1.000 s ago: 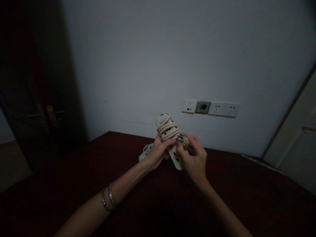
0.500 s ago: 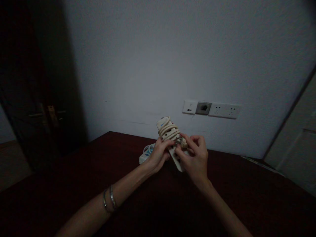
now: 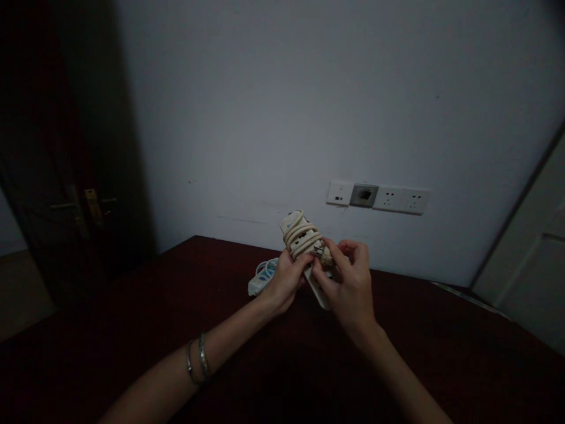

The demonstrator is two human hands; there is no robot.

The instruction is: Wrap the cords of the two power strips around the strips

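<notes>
A cream power strip [image 3: 317, 288] is held tilted over the table, with its cord [image 3: 304, 241] wound several times around its upper part. My left hand [image 3: 288, 281] is closed around the strip's middle, its thumb lying across the front. My right hand [image 3: 348, 281] pinches the cord's plug [image 3: 326, 257] between thumb and fingers, and the metal prongs point left toward my left thumb. Part of the plug is hidden by the right fingers. Behind my left hand a second white power strip [image 3: 256, 287], with blue parts and a coiled white cord, lies on the table.
The dark red table [image 3: 198, 271] reaches back to a pale wall [image 3: 247, 129]. A row of wall sockets [image 3: 388, 199] sits above its back edge. At the left is a dark door with a brass handle [image 3: 92, 203]; a white panel [image 3: 534, 282] stands at the right.
Both hands keep their hold on the strip and plug. The right fingers have shifted very slightly around the plug; otherwise the scene is almost the same.
</notes>
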